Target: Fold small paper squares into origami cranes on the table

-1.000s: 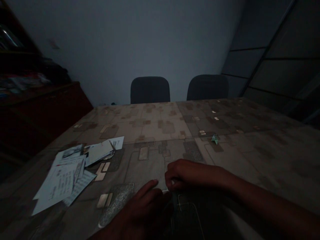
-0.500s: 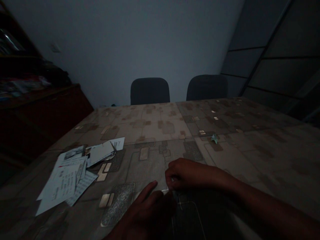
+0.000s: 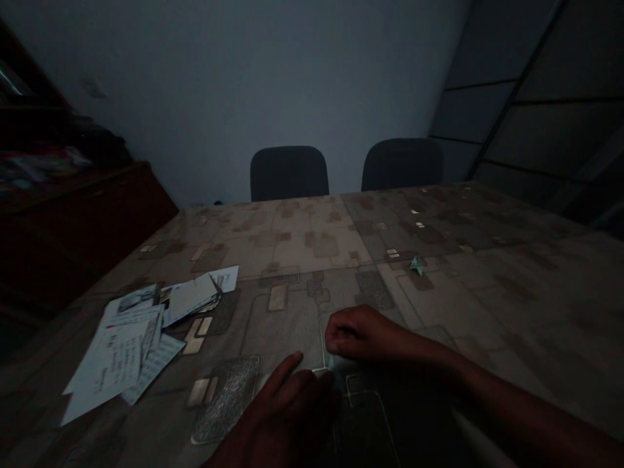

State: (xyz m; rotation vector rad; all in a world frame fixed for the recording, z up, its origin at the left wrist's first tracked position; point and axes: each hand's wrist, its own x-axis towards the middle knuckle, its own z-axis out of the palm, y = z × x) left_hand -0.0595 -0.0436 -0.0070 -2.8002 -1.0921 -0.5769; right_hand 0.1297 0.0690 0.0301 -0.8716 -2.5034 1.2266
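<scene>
My right hand is closed over the table, its fingers curled and pinched together on a small pale bluish piece that looks like paper. Only a bit of this piece shows; the rest is hidden by the hands and dim light. Just left of it lies my left hand, thumb raised apart from the bent index finger. Its fingertips reach to the edge of the pale piece, and the other fingers are lost in shadow. Farther off, a small green folded-paper shape with pointed tips rests on the tablecloth.
Loose printed papers and a stack of cards or photos lie at the left. Two dark chairs stand behind the far edge. A wooden cabinet is at the left. The room is dim.
The view has shifted slightly, so the table things sit a little farther left. A bit more of the pale piece shows between my hands. Both hands keep nearly the same pose.
</scene>
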